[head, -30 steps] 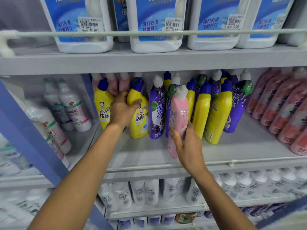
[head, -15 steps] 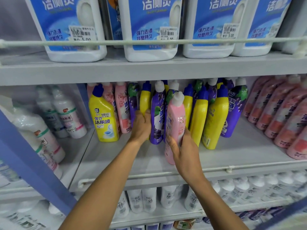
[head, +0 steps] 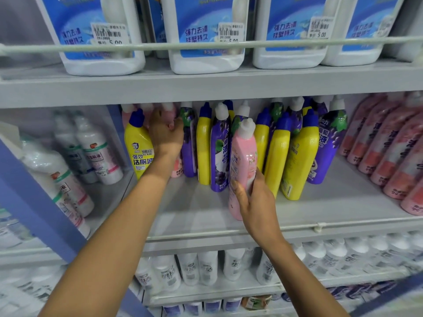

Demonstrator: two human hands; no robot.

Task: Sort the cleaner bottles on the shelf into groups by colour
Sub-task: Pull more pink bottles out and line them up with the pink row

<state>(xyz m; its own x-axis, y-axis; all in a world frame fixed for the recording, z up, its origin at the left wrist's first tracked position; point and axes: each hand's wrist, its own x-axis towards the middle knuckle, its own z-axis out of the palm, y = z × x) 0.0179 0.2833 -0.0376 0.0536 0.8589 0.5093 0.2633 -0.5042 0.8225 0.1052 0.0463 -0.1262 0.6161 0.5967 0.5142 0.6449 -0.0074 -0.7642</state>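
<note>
Two bare hands are at work on the middle shelf (head: 201, 209). The right hand (head: 255, 202) curls thumb and fingers round the lower half of the front pink bottle (head: 243, 156), which is white-capped and upright, out ahead of the mixed row; whether its base touches the shelf cannot be told. The left hand (head: 166, 136) reaches deeper, its fingers hooked round the back pink bottle (head: 169, 115). That bottle stands between a labelled yellow bottle (head: 137, 147) with a blue cap on its left and a slim purple bottle (head: 190, 143) on its right. Past the purple one the colours are mixed: a plain yellow bottle (head: 203, 147), then a white-capped purple bottle (head: 219, 154) just behind the held one, then a pair of yellow bottles (head: 297, 161) standing close together, and a large purple bottle (head: 327, 143) behind them. Well apart at the far right, a group of leaning pink bottles (head: 389, 152) lies tilted in rows. White bottles (head: 98, 154) fill the neighbouring bay on the left, beyond a blue upright (head: 57, 213). Overhead, white jugs (head: 206, 62) with blue labels and price stickers sit behind a thin rail (head: 148, 47). Below, blurred rows of small white containers (head: 206, 268) line the lower shelf.
</note>
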